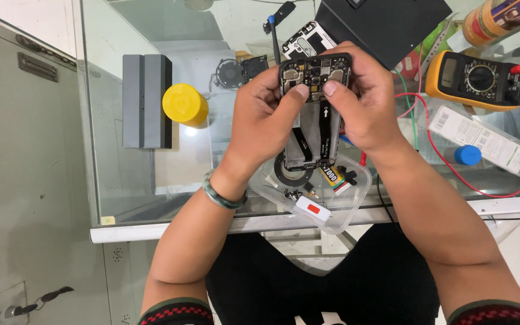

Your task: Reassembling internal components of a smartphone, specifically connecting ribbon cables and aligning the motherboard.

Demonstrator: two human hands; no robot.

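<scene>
An opened black smartphone (315,72) with its back cover off shows circuit board and ribbon cables. My left hand (266,117) grips its left side, thumb pressed on the upper board. My right hand (365,102) holds the right side, thumb tip also on the board beside the left thumb. Both hands hold the phone above a clear plastic tray (356,198) that contains small screws, black parts and a small white piece with a red mark (313,209). A green bangle circles my left wrist.
On the glass table stand a yellow cylinder (185,104), a grey rectangular block (146,100), a yellow multimeter (478,79) with red lead, a blue-capped bottle (467,154), a black box (386,24), a phone back frame (307,41) and a round black part (230,73). The table edge runs near my lap.
</scene>
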